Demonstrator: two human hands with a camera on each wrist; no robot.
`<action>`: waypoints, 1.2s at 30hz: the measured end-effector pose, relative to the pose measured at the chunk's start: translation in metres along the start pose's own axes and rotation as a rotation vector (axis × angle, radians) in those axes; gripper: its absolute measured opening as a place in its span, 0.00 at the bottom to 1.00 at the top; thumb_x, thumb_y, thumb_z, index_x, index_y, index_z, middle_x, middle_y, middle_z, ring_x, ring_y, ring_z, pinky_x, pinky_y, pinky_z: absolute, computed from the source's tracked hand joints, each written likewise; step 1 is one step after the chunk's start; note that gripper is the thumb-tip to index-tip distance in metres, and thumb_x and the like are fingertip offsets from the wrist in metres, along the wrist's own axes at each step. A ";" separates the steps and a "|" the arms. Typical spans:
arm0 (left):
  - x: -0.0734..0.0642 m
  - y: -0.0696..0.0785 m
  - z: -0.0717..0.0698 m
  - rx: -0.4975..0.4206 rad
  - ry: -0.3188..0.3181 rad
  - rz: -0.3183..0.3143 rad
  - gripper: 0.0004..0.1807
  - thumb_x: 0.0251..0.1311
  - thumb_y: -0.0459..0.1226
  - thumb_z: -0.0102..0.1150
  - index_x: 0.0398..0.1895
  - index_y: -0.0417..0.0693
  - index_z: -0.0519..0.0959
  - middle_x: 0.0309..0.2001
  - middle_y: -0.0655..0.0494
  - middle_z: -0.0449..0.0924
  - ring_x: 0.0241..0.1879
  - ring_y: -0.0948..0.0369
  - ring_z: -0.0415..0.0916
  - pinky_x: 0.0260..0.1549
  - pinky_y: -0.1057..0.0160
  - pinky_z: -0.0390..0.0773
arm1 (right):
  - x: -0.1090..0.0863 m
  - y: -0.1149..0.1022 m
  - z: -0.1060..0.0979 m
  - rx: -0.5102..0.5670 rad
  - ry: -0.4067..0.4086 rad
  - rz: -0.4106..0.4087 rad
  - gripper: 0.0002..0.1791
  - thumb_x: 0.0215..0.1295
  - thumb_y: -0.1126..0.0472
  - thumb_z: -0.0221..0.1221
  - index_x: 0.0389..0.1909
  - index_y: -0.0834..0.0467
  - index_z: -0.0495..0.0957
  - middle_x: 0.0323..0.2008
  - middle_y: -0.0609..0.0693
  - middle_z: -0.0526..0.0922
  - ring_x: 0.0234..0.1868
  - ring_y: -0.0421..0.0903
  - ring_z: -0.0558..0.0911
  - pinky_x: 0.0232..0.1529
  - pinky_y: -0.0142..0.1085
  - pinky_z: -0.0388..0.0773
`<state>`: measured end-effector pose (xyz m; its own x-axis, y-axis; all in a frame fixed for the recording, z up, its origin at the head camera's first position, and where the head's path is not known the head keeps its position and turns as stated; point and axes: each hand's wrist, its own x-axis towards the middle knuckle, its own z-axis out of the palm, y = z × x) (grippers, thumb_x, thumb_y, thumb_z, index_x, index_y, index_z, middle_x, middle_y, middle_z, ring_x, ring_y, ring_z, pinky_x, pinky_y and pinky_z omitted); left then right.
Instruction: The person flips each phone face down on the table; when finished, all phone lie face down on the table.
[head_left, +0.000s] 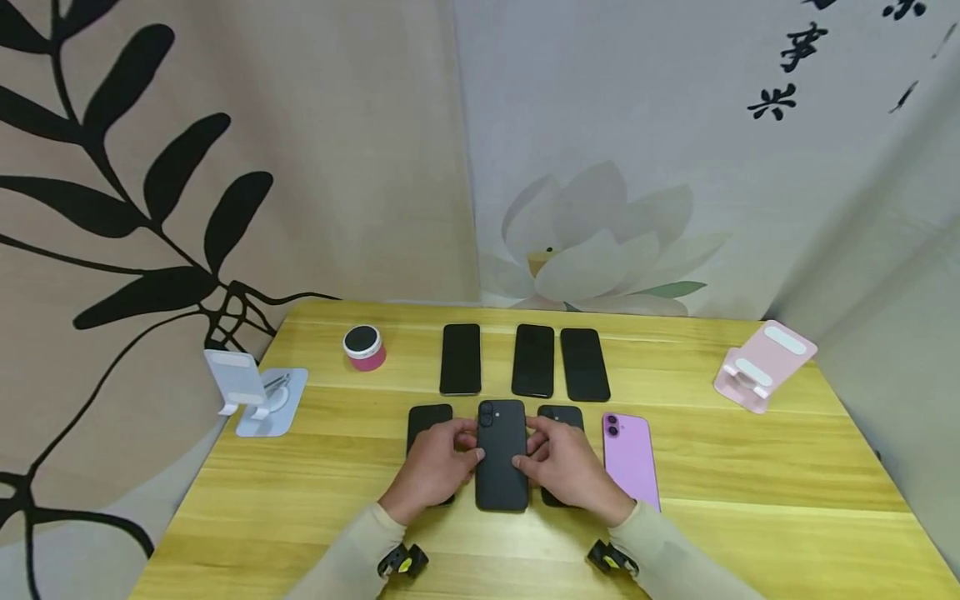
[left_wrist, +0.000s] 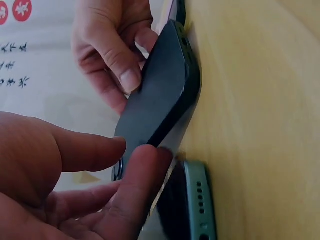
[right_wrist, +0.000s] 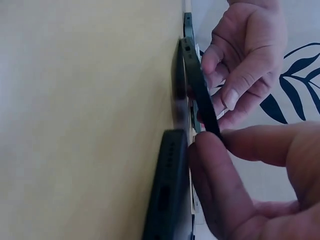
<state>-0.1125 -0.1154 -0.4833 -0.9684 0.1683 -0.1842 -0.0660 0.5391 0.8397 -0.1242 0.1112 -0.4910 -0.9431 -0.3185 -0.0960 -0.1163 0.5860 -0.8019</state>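
Observation:
A dark smartphone [head_left: 501,475], its back with the camera lenses facing up, is held between both hands in the head view. My left hand [head_left: 435,467] grips its left edge with thumb and fingers. At the opposite edge, my right hand [head_left: 566,462] pinches it the same way. Both wrist views show the phone [left_wrist: 157,90] tilted and raised a little off the table. Beneath the left hand lies a black phone [head_left: 429,414], partly covered; another dark phone [head_left: 564,413] is partly hidden by the right hand. A purple phone [head_left: 630,454] lies to the right of that one.
Along the back of the wooden table [head_left: 750,517] lie three black phones [head_left: 533,360]. A pink round jar [head_left: 365,348] with a dark-topped lid stands at back left. One white phone stand [head_left: 273,404] is at the left edge, a pink stand [head_left: 765,367] at the right.

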 end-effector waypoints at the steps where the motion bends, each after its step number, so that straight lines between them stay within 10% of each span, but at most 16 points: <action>1: 0.001 0.000 -0.001 0.021 0.003 0.007 0.23 0.68 0.33 0.68 0.64 0.35 0.80 0.44 0.49 0.87 0.30 0.63 0.83 0.33 0.62 0.86 | 0.001 0.000 0.000 -0.021 0.003 -0.002 0.34 0.62 0.61 0.75 0.67 0.69 0.76 0.36 0.45 0.85 0.32 0.36 0.85 0.33 0.30 0.83; 19: 0.007 -0.004 -0.007 0.089 -0.027 0.027 0.21 0.70 0.39 0.67 0.62 0.37 0.84 0.48 0.48 0.91 0.47 0.56 0.88 0.49 0.49 0.88 | 0.003 -0.006 -0.001 -0.198 0.050 -0.045 0.23 0.62 0.60 0.75 0.57 0.63 0.86 0.43 0.54 0.93 0.33 0.34 0.87 0.36 0.37 0.87; 36: 0.000 -0.008 -0.021 -0.093 -0.044 0.010 0.19 0.74 0.41 0.63 0.61 0.40 0.82 0.48 0.50 0.88 0.42 0.57 0.87 0.41 0.59 0.88 | 0.003 -0.015 -0.001 -0.049 0.022 -0.077 0.21 0.70 0.57 0.69 0.60 0.62 0.84 0.51 0.54 0.90 0.42 0.43 0.90 0.42 0.36 0.88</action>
<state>-0.1171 -0.1366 -0.4797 -0.9577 0.2108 -0.1959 -0.0799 0.4589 0.8849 -0.1253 0.1022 -0.4793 -0.9373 -0.3479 -0.0212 -0.2037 0.5960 -0.7767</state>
